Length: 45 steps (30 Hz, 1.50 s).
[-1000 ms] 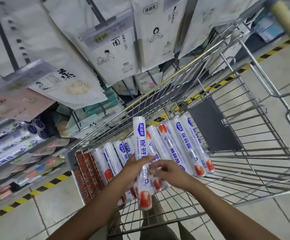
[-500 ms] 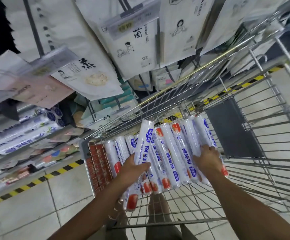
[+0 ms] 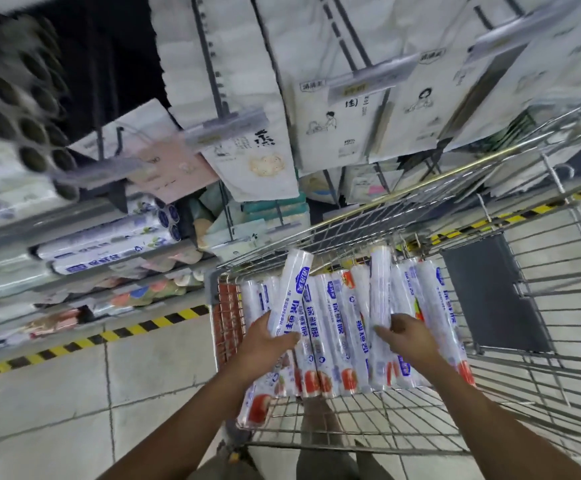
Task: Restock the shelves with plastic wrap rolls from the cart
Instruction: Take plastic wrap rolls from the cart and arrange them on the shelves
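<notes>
Where the shelves run off the left edge, blur smears the upper stock into dark rings, and only the shelved rolls lower down read clearly. Beside them the left hand grips a tilted roll above the cart rolls, its fingers hidden behind the tube. Further right the right hand clasps a second roll stood on end, its lower part hard to separate from the pack beneath, inside the wire cart, whose right side is cut off.

Head view — steeply down, near cart
</notes>
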Each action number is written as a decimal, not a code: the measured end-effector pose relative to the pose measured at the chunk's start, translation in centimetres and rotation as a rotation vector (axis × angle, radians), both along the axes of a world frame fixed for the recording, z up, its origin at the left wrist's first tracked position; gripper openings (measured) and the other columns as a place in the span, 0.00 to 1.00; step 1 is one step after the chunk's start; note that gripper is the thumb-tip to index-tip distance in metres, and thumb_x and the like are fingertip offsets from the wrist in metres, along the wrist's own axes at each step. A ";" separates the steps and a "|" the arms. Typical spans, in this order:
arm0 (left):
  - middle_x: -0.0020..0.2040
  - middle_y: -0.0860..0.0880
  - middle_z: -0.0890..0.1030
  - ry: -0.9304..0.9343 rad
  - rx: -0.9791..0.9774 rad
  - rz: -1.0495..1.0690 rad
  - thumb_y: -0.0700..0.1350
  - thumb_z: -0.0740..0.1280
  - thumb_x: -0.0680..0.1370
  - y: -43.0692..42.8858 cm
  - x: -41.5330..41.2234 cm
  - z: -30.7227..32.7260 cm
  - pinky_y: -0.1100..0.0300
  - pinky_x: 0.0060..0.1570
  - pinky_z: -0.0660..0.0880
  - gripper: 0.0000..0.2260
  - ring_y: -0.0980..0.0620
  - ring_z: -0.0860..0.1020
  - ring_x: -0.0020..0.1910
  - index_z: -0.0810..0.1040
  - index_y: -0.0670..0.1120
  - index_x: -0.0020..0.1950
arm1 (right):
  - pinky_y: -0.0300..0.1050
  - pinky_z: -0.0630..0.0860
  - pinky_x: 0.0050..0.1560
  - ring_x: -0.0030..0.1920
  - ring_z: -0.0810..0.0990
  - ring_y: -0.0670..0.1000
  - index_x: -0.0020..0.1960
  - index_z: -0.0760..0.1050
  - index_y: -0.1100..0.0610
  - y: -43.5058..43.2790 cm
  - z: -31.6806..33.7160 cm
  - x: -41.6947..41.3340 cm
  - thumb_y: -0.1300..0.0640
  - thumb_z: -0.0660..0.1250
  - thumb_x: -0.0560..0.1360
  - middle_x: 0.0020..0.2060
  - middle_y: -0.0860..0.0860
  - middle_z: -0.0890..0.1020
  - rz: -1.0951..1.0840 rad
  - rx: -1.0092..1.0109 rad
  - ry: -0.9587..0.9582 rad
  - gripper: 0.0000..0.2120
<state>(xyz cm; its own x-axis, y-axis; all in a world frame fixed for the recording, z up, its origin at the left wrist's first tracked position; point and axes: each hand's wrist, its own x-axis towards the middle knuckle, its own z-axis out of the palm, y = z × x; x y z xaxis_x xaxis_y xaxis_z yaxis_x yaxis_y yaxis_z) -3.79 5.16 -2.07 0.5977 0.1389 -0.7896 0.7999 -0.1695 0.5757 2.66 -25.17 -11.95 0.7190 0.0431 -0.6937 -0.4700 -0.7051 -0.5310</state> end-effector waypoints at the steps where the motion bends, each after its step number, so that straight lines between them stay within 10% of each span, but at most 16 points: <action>1: 0.44 0.53 0.87 -0.008 0.003 0.020 0.45 0.75 0.78 0.5 -0.3 0.5 0.59 0.37 0.81 0.14 0.56 0.84 0.36 0.79 0.52 0.63 | 0.53 0.82 0.38 0.33 0.80 0.51 0.37 0.74 0.52 0.9 1.1 -0.2 0.53 0.76 0.74 0.26 0.46 0.78 -0.034 0.066 0.001 0.13; 7: 0.37 0.49 0.84 -0.080 0.006 0.122 0.42 0.73 0.78 4.3 -3.6 4.9 0.62 0.29 0.75 0.09 0.53 0.80 0.30 0.81 0.48 0.59 | 0.65 0.82 0.48 0.45 0.83 0.62 0.53 0.75 0.62 7.7 9.0 -1.9 0.54 0.76 0.70 0.43 0.62 0.82 -0.043 0.349 0.003 0.18; 11: 0.35 0.47 0.81 -0.193 0.005 0.234 0.39 0.70 0.79 7.4 -7.6 7.8 0.61 0.29 0.75 0.05 0.51 0.78 0.30 0.79 0.44 0.54 | 0.38 0.79 0.41 0.45 0.83 0.44 0.65 0.71 0.58 13.7 15.4 -4.6 0.64 0.70 0.71 0.50 0.55 0.82 -0.080 0.579 -0.030 0.24; 19: 0.35 0.46 0.79 -0.421 -0.087 0.527 0.36 0.72 0.77 16.6 -19.3 14.0 0.53 0.32 0.76 0.10 0.46 0.76 0.28 0.75 0.41 0.56 | 0.54 0.81 0.45 0.42 0.84 0.59 0.50 0.80 0.60 27.4 25.4 -15.2 0.45 0.82 0.62 0.42 0.60 0.84 -0.140 0.876 0.013 0.25; 25: 0.36 0.40 0.80 -0.568 -0.084 0.717 0.46 0.76 0.69 24.9 -30.6 19.2 0.47 0.40 0.79 0.22 0.44 0.77 0.30 0.73 0.42 0.59 | 0.47 0.79 0.37 0.34 0.81 0.53 0.54 0.78 0.60 38.4 31.8 -23.7 0.54 0.77 0.68 0.34 0.53 0.83 0.041 0.897 -0.017 0.18; 45: 0.38 0.43 0.79 -0.879 0.105 1.141 0.41 0.73 0.79 45.4 -49.8 28.6 0.53 0.35 0.79 0.12 0.48 0.76 0.31 0.72 0.42 0.57 | 0.49 0.77 0.34 0.29 0.76 0.55 0.51 0.74 0.63 69.8 40.4 -37.3 0.62 0.73 0.74 0.31 0.58 0.78 0.730 0.994 0.013 0.10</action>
